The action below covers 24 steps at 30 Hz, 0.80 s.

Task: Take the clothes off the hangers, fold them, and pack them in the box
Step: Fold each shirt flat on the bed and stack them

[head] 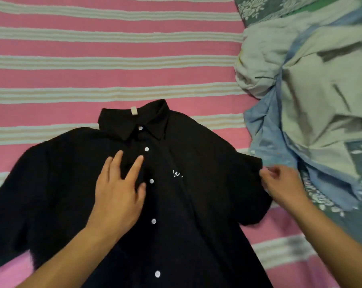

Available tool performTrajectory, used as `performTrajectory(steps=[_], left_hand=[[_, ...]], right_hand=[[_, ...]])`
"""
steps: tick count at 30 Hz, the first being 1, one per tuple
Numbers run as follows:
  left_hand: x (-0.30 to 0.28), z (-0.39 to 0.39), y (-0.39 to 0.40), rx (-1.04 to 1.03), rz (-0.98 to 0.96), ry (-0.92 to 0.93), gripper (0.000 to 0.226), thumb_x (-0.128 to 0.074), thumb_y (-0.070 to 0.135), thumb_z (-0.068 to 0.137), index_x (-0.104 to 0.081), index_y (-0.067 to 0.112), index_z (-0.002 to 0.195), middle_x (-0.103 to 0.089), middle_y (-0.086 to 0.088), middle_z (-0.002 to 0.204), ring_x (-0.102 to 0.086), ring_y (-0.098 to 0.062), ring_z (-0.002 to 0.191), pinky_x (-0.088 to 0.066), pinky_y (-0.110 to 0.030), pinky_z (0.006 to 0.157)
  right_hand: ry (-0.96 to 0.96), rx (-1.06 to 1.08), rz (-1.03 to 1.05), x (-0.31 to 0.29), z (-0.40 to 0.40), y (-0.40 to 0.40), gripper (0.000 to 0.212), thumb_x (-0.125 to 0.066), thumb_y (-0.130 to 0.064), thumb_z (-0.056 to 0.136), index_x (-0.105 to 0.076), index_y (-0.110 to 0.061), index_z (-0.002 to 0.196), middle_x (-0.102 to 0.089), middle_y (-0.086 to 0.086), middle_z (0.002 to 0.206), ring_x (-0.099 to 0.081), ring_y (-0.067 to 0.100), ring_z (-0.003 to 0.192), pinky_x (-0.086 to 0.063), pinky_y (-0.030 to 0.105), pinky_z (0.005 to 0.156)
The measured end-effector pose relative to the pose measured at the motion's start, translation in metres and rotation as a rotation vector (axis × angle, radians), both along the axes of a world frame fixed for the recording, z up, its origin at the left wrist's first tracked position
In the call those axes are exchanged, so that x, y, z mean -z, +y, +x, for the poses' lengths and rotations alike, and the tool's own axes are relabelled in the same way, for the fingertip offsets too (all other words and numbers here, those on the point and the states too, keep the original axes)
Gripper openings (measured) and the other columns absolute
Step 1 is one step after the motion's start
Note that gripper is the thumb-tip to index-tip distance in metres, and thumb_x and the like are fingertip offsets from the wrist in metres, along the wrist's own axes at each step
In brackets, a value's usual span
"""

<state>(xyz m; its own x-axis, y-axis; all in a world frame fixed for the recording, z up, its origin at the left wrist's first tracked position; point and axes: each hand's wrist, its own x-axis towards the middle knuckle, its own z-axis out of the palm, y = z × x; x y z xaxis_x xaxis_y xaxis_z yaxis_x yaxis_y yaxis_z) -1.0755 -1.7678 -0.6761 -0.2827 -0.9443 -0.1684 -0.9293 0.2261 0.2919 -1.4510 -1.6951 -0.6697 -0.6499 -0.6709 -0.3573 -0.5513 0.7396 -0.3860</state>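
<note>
Black shirt [196, 215] lies face up on the pink striped bedsheet [113, 65], collar [134, 121] away from the camera, hem running out of the bottom edge. Short sleeves, both spread out to the sides. Buttoned placket runs down the middle, 6 white buttons visible. Small white script mark [177, 173] on the chest, just right of the placket. Pale neck label [133, 110] showing inside the collar.

Left hand [118, 192] rests palm down, flat on the chest just left of the placket. Fingers straight and spread, tips pointing toward the collar, thumb out toward the buttons. Nothing gripped, just lying on the cloth.

Right hand [284, 187] sits at the outer edge of the sleeve [248, 183] on the right side. Fingers curled, thumb and fingertips closed on the sleeve hem: a pinch on the fabric edge. Some motion blur there, so exact finger count on the cloth is not readable.

Right of the shirt: a loose pile of other garments, a cream one [300, 80] on top of a light blue one [280, 142], both crumpled, partly on a grey-green floral cloth [359, 163]. The blue garment's edge lies just beside the pinched sleeve; whether they touch I cannot tell.
</note>
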Motion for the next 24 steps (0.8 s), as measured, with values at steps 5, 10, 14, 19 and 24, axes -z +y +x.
performTrajectory(steps=[5, 10, 14, 19, 24], left_hand=[[0.007, 0.009, 0.116, -0.161, 0.204, -0.11, 0.077, -0.07, 0.037, 0.09, -0.034, 0.033, 0.157, -0.016, -0.017, 0.166, -0.017, -0.042, 0.151, -0.029, -0.058, 0.12], [0.004, 0.031, 0.171, -0.297, 0.47, -0.209, 0.085, -0.058, 0.044, 0.096, -0.003, 0.036, 0.161, -0.001, -0.013, 0.17, -0.005, -0.039, 0.155, -0.02, -0.048, 0.124], [0.003, 0.045, 0.172, -0.219, 0.592, -0.318, 0.083, -0.049, 0.039, 0.099, 0.006, 0.035, 0.16, 0.002, -0.014, 0.17, -0.002, -0.037, 0.156, -0.019, -0.045, 0.125], [-0.025, 0.003, 0.118, -0.246, 0.576, -0.417, 0.055, -0.044, 0.036, 0.097, -0.041, 0.036, 0.151, -0.037, -0.008, 0.149, -0.041, -0.036, 0.134, -0.042, -0.045, 0.11], [-0.036, -0.048, 0.073, -0.276, 0.447, -0.078, 0.045, -0.052, 0.03, 0.095, -0.057, 0.028, 0.14, -0.049, -0.008, 0.143, -0.055, -0.026, 0.123, -0.047, -0.037, 0.102]], right_hand=[[-0.372, 0.256, 0.035, 0.023, 0.007, 0.039, 0.046, -0.067, -0.052, 0.089, -0.072, -0.006, 0.093, -0.072, 0.012, 0.096, -0.067, 0.025, 0.089, -0.051, 0.037, 0.079], [-0.551, 0.329, -0.238, -0.01, 0.033, 0.022, 0.034, -0.046, -0.03, 0.106, -0.057, -0.006, 0.127, -0.062, 0.009, 0.124, -0.058, 0.023, 0.109, -0.046, 0.034, 0.09], [-0.112, 0.195, -0.569, -0.073, -0.008, -0.002, 0.029, -0.042, -0.026, 0.107, -0.049, 0.0, 0.119, -0.052, 0.01, 0.105, -0.048, 0.02, 0.098, -0.029, 0.023, 0.077], [-0.315, 0.013, -0.5, -0.066, -0.05, -0.03, 0.042, -0.048, -0.047, 0.1, -0.052, -0.01, 0.12, -0.061, 0.001, 0.106, -0.056, 0.018, 0.101, -0.041, 0.028, 0.084], [-0.582, 0.103, -0.235, 0.003, -0.07, -0.001, 0.075, -0.059, -0.072, 0.074, -0.058, -0.024, 0.132, -0.065, -0.002, 0.128, -0.061, 0.02, 0.118, -0.048, 0.045, 0.105]])
